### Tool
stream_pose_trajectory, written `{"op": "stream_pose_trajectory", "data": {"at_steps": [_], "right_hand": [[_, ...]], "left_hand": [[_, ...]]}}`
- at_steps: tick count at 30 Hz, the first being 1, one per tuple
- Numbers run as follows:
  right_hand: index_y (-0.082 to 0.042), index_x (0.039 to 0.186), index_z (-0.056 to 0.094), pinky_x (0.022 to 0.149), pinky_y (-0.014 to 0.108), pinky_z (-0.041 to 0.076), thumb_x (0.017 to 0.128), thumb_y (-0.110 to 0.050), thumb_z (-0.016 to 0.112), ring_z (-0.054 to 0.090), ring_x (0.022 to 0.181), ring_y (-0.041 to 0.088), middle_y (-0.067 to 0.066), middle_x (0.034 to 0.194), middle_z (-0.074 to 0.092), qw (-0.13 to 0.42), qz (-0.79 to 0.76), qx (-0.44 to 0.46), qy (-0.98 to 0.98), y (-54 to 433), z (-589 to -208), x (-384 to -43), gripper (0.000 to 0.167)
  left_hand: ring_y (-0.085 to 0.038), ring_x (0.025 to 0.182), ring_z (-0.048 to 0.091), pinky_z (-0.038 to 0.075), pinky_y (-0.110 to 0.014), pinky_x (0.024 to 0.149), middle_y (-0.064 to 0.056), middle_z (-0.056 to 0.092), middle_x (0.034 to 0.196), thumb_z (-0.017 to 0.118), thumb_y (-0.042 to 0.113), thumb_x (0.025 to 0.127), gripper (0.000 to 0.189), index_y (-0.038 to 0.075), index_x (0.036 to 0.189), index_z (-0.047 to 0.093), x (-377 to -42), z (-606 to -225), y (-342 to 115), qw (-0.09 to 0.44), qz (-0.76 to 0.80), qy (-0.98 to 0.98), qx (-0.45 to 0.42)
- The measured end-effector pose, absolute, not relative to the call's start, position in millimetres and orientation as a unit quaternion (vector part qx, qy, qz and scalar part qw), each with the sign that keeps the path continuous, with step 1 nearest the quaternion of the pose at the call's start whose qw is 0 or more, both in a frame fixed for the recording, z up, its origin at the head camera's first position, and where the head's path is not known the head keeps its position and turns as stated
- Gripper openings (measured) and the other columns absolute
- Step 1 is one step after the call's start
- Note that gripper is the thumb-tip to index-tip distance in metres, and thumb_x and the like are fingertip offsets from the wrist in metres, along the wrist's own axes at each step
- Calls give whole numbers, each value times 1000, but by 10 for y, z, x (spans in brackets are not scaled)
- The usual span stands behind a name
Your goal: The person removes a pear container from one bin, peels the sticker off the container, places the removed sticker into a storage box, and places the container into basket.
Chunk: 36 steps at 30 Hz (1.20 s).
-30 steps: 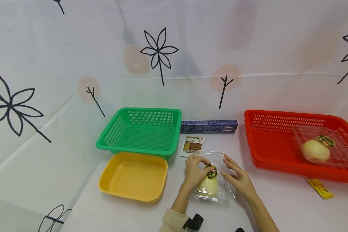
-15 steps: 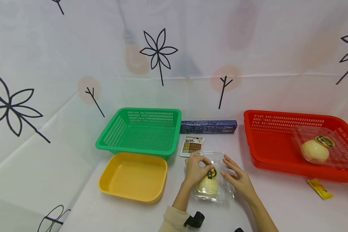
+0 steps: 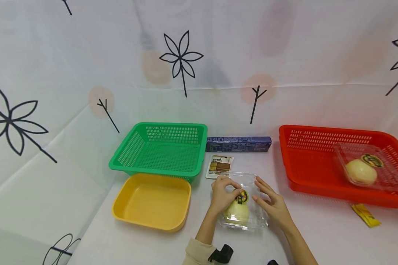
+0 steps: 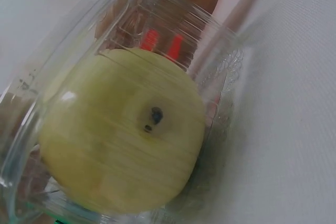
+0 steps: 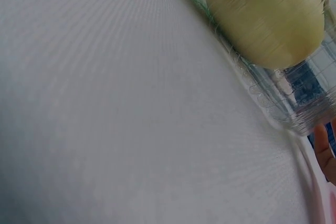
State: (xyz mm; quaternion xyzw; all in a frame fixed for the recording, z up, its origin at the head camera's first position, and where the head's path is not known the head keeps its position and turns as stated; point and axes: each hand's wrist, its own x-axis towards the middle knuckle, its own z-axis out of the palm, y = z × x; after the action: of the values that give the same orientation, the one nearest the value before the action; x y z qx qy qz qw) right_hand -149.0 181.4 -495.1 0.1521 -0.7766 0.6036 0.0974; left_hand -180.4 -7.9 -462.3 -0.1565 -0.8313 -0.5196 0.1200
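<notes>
A clear plastic clamshell box [image 3: 250,181] lies shut on the white table, with a round pale yellow-green fruit [image 3: 237,214] inside it. On its lid is a round black and yellow sticker [image 3: 241,197]. My left hand [image 3: 222,195] pinches at the sticker's upper edge with thumb and index finger. Against the box's right side rest the outstretched fingers of my right hand [image 3: 274,208]. In the left wrist view the fruit [image 4: 121,129] shows its dark blossom end through the plastic. Fingertips [image 5: 323,153] touch the far box corner in the right wrist view.
Behind the box lie a brown and white sticker packet [image 3: 220,166] and a long dark blue box [image 3: 238,144]. At left stand a green basket [image 3: 159,172] and a yellow tub [image 3: 146,222]. A red basket [image 3: 318,187] at right holds another boxed fruit [image 3: 361,172], near a yellow sachet [image 3: 366,215].
My left fingertips have shifted slightly on the sticker, showing a little more of its face. The right hand and the box have hardly moved.
</notes>
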Motion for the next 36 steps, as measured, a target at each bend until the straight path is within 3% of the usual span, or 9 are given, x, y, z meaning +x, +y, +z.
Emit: {"op": "stream_pose_trajectory", "data": {"at_steps": [12,21,30,36], "right_hand": [[6,133,47,85,13,44,87,1,62,48,116,12,19,147,35,102,612,156,-768,1817,-4949,-1507,49],[7,133,47,85,13,44,87,1,62,48,115,13,18,147,36,100,617,157,-765,1814,-4939,-1509,49],[8,132,47,87,15,44,87,0,62,48,117,10,16,147,36,97,617,154,-766,1814,-4945,-1509,48],[8,133,47,87,15,44,88,0,61,48,117,10,16,147,36,98,612,154,-770,1812,-4960,-1502,48]], "left_hand": [[-10,97,51,29,-38,103,-4,69,77,74,7,74,4,3,76,73,-1846,-4645,-111,88,-572,-799,-161],[-27,103,53,32,-34,101,-14,68,81,73,-1,75,6,-5,77,70,-1834,-4617,-110,68,-604,-781,-143],[-25,101,51,32,-32,98,-22,62,86,69,-6,77,6,-11,78,66,-1667,-4313,-154,47,-639,-755,-138],[-36,108,49,30,-34,101,-27,64,87,68,-7,77,7,-13,79,65,-1660,-4323,-185,35,-666,-730,-149]]}}
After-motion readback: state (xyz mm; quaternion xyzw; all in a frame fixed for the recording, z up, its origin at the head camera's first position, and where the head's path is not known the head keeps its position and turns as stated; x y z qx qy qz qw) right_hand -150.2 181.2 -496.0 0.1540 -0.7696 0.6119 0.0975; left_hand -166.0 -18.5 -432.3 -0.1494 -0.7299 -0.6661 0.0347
